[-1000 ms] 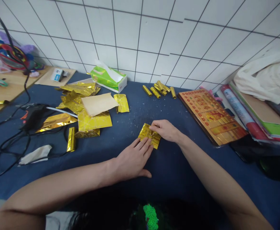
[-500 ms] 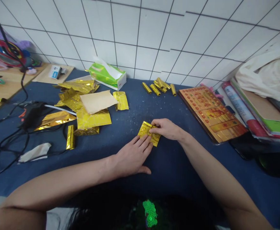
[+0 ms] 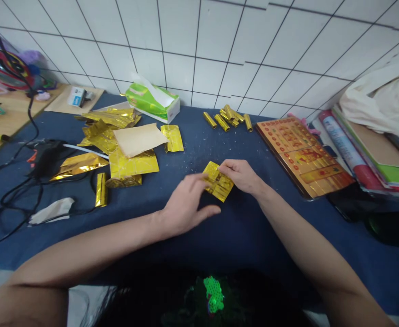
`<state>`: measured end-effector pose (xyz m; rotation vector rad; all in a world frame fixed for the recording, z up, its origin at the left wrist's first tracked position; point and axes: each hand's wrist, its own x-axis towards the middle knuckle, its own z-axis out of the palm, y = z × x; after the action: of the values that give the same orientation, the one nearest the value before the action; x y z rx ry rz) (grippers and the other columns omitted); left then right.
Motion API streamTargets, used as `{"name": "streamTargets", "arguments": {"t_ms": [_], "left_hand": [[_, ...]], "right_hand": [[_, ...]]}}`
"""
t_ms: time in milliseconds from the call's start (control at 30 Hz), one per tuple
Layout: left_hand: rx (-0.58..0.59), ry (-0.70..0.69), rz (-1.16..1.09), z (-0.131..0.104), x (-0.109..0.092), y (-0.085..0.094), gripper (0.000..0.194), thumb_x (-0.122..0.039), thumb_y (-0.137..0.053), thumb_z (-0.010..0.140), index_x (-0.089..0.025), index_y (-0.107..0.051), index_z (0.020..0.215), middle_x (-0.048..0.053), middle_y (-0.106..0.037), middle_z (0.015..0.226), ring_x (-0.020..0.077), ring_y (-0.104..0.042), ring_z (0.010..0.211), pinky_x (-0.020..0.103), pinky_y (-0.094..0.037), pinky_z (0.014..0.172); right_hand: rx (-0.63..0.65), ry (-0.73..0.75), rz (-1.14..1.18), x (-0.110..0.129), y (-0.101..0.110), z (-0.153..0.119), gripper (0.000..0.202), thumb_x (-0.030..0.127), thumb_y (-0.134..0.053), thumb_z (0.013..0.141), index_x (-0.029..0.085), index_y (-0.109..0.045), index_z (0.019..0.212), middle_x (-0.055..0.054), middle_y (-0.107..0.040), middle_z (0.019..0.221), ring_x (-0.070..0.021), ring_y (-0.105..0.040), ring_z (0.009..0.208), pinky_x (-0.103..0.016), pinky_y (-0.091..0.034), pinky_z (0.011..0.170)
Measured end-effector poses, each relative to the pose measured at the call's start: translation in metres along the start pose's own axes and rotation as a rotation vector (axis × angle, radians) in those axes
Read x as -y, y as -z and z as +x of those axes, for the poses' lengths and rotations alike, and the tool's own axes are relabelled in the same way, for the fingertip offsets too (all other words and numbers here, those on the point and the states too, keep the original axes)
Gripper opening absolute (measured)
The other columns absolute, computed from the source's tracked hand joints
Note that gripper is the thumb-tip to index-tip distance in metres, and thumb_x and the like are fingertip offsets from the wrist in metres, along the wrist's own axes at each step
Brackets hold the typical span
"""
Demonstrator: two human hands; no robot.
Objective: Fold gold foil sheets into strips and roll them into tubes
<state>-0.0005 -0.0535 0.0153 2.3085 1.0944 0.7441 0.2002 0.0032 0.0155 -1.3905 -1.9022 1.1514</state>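
Note:
A small square of gold foil paper is on the dark blue cloth in front of me, with creases and a pattern on its surface. My right hand pinches its upper right edge between thumb and fingers. My left hand is at the left edge of the square, thumb spread away from slightly bent fingers; its fingertips are a little blurred, and whether they touch the foil I cannot tell. Several rolled gold foil tubes lie near the wall, and a single gold tube lies to the left.
Gold foil sheets and a beige paper piece are piled at left, before a green tissue box. A black glue gun trails looping cable. An orange-gold packet of sheets lies right, beside stacked books.
My left hand has lifted from lying flat on the foil and drawn back leftward. The foil square is more exposed and slightly turned, still pinched by my right hand. The view has tilted slightly.

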Motion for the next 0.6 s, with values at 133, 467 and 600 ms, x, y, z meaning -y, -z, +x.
{"name": "streamTargets", "arguments": {"t_ms": [133,467,600], "left_hand": [[-0.151,0.427,-0.621,0.013,0.01,0.004,0.043,-0.046,-0.058,0.076,-0.013,-0.046,0.102,0.012,-0.06,0.102,0.0204,-0.06,0.091,0.035,-0.05,0.074],[0.231,0.664,-1.163,0.016,0.004,0.002,0.025,-0.029,-0.069,0.068,-0.01,-0.058,0.079,0.004,-0.067,0.065,0.0117,-0.063,0.051,0.02,-0.046,0.047],[0.241,0.659,-1.161,0.015,0.004,0.001,0.03,-0.036,-0.068,0.07,-0.009,-0.06,0.081,0.006,-0.068,0.068,0.0133,-0.065,0.054,0.019,-0.047,0.047]], "right_hand": [[0.016,0.04,0.113,0.013,-0.003,-0.007,0.029,0.04,-0.05,0.08,0.015,-0.054,0.065,0.003,-0.049,0.057,-0.0074,-0.041,0.05,-0.022,-0.033,0.047],[-0.112,0.075,0.106,0.013,-0.017,-0.011,0.028,0.039,-0.05,0.082,0.016,-0.055,0.066,0.003,-0.047,0.057,-0.0075,-0.039,0.05,-0.021,-0.031,0.046],[-0.109,0.077,0.085,0.014,-0.017,-0.012,0.028,0.039,-0.049,0.082,0.016,-0.055,0.066,0.003,-0.047,0.057,-0.0072,-0.038,0.05,-0.021,-0.032,0.047]]}}
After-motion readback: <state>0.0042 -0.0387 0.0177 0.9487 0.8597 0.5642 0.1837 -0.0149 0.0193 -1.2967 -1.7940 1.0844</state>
